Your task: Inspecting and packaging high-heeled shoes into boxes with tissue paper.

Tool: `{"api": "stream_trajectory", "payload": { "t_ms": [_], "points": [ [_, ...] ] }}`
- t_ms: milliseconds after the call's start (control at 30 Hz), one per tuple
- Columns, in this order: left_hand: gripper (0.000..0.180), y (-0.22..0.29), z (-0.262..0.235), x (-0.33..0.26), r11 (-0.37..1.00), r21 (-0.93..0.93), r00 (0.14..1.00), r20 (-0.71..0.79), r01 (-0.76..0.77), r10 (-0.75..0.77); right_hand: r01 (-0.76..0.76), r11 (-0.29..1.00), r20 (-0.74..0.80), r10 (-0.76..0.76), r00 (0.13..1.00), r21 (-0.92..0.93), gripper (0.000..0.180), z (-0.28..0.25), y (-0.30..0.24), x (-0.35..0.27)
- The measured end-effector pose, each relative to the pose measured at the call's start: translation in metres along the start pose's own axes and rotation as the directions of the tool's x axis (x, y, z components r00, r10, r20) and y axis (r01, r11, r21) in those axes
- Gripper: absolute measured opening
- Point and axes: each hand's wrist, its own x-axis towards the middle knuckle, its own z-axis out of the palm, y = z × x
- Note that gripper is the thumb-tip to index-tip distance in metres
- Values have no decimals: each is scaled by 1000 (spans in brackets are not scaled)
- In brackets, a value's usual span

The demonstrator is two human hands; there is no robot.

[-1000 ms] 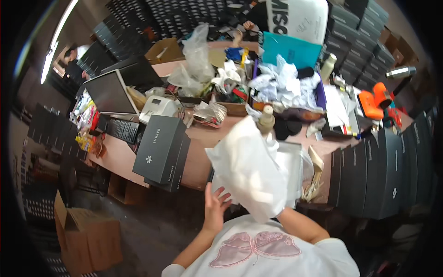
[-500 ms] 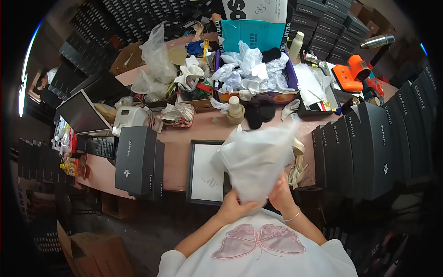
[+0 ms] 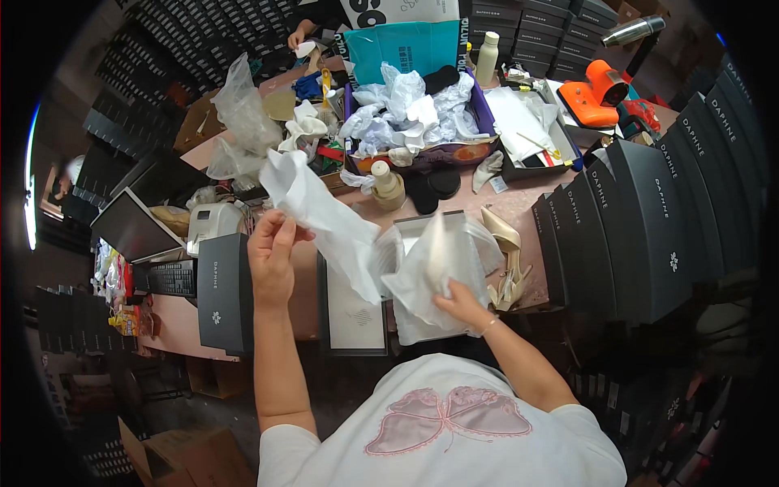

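My left hand (image 3: 274, 253) is raised, with thumb and fingers pinched on a crumpled length of white tissue paper (image 3: 329, 223) that trails down to the right. My right hand (image 3: 462, 307) grips a translucent white wrapping sheet (image 3: 414, 286) over an open shoebox (image 3: 453, 217). A pale, pointed shape shows through that sheet; I cannot make out what it is. To the left of the box lies a dark-rimmed tray or lid (image 3: 355, 329) with a white inside. Just right of the wrapping, cream high-heeled shoes (image 3: 510, 243) lie on the pink tabletop (image 3: 308, 284).
Dark shoeboxes (image 3: 629, 219) stand in a row at the right, and one (image 3: 223, 292) stands at the left. A purple-edged carton (image 3: 487, 122) of crumpled paper, a pump bottle (image 3: 388, 187) and an orange device (image 3: 596, 96) are farther back. Another person's hand (image 3: 300, 34) shows at the far edge.
My hands have parted: the left moved up and left, drawing tissue paper out, while the right stayed on the wrapping, now over the box. The view has shifted slightly.
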Motion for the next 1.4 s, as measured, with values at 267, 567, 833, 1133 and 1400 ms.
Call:
{"api": "stream_trajectory", "payload": {
  "t_ms": [267, 567, 833, 1133, 1400],
  "points": [
    [40, -7, 2, -59, 632, 760, 948, 295, -155, -121, 76, 837, -291, -272, 917, -542, 52, -63, -12, -60],
    [62, -82, -42, -96, 95, 990, 933, -63, 103, -353, -75, 737, -278, -157, 948, -671, 38, -90, 90, -72],
    [38, -83, -100, -132, 14, 936, 911, -338, 351, -238, 200, 895, -218, -120, 969, 398, 39, -132, -78, -111],
    [28, -18, -83, -178, 492, 858, 988, -150, 151, -42, -552, 337, 611, -95, 786, 762, 66, 15, -158, -42],
    [49, 15, -66, -167, 504, 861, 981, 30, 71, -189, -486, -236, 498, -13, 867, 841, 60, 35, -115, -19]
  ]
}}
